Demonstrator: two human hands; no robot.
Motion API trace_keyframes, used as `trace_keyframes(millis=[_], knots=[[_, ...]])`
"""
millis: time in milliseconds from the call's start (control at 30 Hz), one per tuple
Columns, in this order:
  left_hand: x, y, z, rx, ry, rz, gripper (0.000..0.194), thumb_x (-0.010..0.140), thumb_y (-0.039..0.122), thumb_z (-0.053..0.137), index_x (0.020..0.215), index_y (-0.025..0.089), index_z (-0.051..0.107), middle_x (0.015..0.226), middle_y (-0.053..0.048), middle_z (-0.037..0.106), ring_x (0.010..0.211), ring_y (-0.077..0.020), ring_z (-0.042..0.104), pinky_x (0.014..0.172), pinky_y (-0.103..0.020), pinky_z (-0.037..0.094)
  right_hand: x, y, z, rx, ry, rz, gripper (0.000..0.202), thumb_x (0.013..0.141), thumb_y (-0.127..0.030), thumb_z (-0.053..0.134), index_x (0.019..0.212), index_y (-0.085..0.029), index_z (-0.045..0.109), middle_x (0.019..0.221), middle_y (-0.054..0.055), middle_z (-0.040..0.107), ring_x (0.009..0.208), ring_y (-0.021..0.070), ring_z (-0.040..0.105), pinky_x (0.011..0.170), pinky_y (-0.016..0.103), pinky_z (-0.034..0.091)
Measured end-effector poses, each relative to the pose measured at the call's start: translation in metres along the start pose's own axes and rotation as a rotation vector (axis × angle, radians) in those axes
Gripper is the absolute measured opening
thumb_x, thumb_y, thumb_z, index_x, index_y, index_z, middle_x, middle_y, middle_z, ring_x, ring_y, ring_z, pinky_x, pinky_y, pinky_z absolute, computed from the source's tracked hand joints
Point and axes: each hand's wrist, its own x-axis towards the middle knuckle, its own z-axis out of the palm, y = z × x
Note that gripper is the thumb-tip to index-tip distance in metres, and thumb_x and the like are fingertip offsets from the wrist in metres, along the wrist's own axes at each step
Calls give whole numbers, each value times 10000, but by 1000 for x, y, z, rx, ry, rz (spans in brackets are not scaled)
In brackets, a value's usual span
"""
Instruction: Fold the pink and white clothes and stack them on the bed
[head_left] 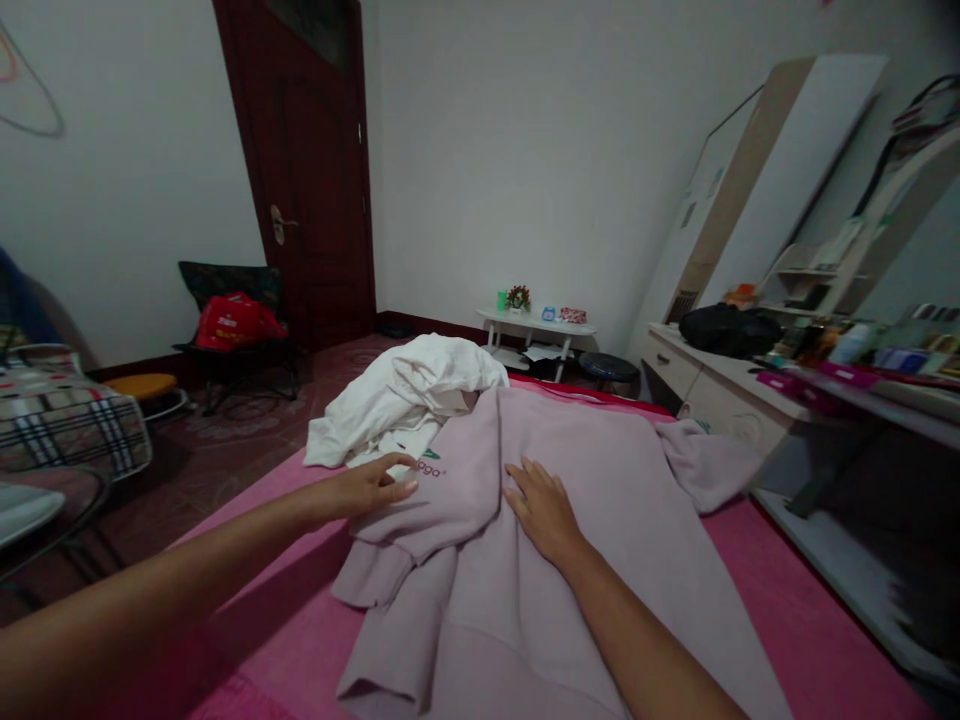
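A pale pink sweatshirt (600,470) lies spread on the pink bed cover (300,590), its left part folded inward with a sleeve doubled over it. Printed lettering and a green mark show on the folded part. My left hand (379,485) is at the outer edge of that folded part, thumb and fingers apart; whether it touches the cloth is unclear. Flat on the sweatshirt, just right of the fold's edge, rests my right hand (544,510) with fingers spread. The other sleeve stretches out to the right. A heap of white clothing (420,385) sits just beyond the fold.
A white dresser (712,380) cluttered with bottles and a black bag stands close on the right. Behind the bed are a small white table (536,322) and a black stool (609,368). To the left, a folding chair carries a red bag (238,322) near the door (315,180).
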Motion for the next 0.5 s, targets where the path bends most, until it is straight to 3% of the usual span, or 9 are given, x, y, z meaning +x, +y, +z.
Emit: trace_keyframes(millis=[100, 267, 367, 500], knots=[[10, -19, 0, -141, 126, -115, 753, 654, 686, 642, 1221, 205, 521, 925, -64, 649, 807, -231, 625, 645, -285, 464, 0, 1, 0, 3, 8, -9, 486, 956, -449, 339, 1397, -278, 452, 1509, 88, 354, 1403, 264, 280, 1112, 495, 219], [11, -41, -11, -218, 17, -87, 516, 604, 617, 727, 881, 190, 639, 796, -51, 665, 721, -225, 627, 602, -278, 451, 1, 1, 1, -12, 17, -5, 483, 956, -446, 342, 1385, -267, 470, 1499, 94, 372, 1396, 270, 295, 1109, 498, 232], [-2, -34, -9, -187, -71, -29, 477, 732, 648, 606, 748, 172, 635, 733, -41, 650, 648, -183, 594, 562, -251, 413, 1, -1, 1, -14, 31, -5, 478, 956, -443, 348, 1382, -267, 475, 1498, 95, 374, 1394, 270, 300, 1111, 496, 231], [-20, -12, 1, -235, -139, 77, 397, 686, 541, 704, 879, 196, 668, 925, -21, 694, 835, -205, 629, 676, -239, 461, 0, -1, 2, 14, 30, 0, 473, 946, -431, 373, 1370, -258, 492, 1497, 101, 372, 1396, 279, 296, 1114, 508, 222]])
